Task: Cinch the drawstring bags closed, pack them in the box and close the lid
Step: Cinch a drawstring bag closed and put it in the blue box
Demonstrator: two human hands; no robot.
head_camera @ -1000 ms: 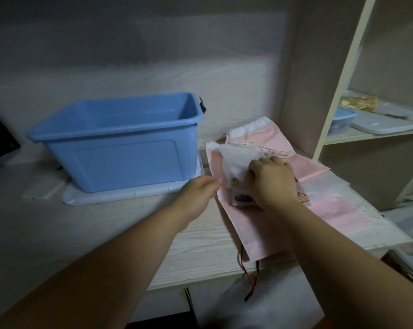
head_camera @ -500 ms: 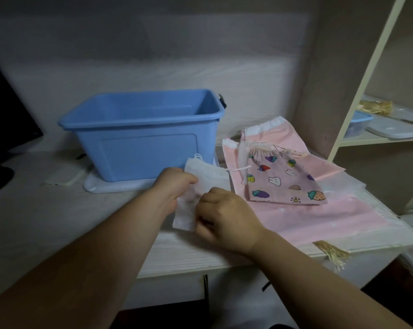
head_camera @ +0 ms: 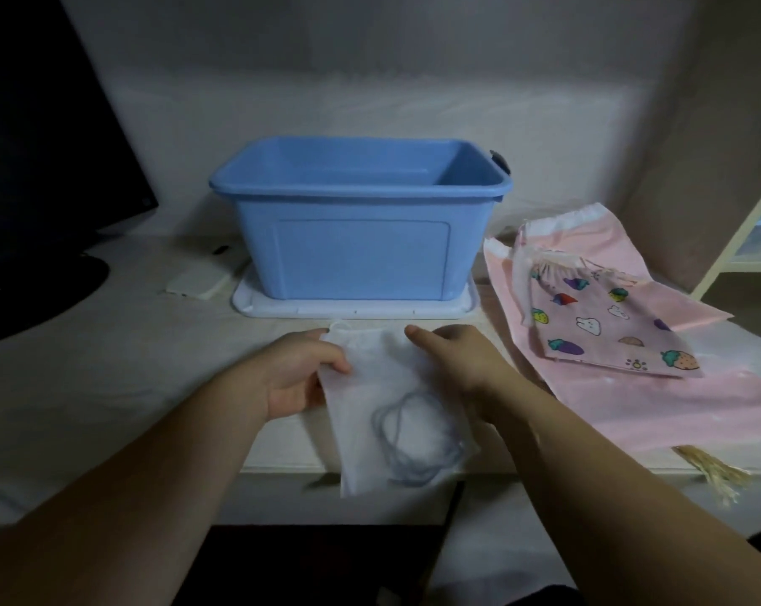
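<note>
**White bag at the front edge, both your hands on it**

The white bag (head_camera: 396, 413) lies flat at the near edge of the table (head_camera: 107, 387), its bottom hanging over the front. It is thin and half see-through, with a coil of bluish cord (head_camera: 418, 443) showing inside and its mouth turned toward the box.

Your left hand (head_camera: 302, 378) grips the bag's left edge, thumb on top. Your right hand (head_camera: 453, 365) lies over the upper right edge with the thumb stretched across the fabric. Its fingers are hidden, so you cannot tell whether they grip.

A narrow strip of table separates the bag's mouth from the white lid (head_camera: 352, 308). The open blue box (head_camera: 361, 255) stands on that lid.

To the right, a printed bag (head_camera: 606, 325) rests on pink bags (head_camera: 632, 404) that reach the front edge. A dark monitor (head_camera: 42, 146) stands far left.
</note>
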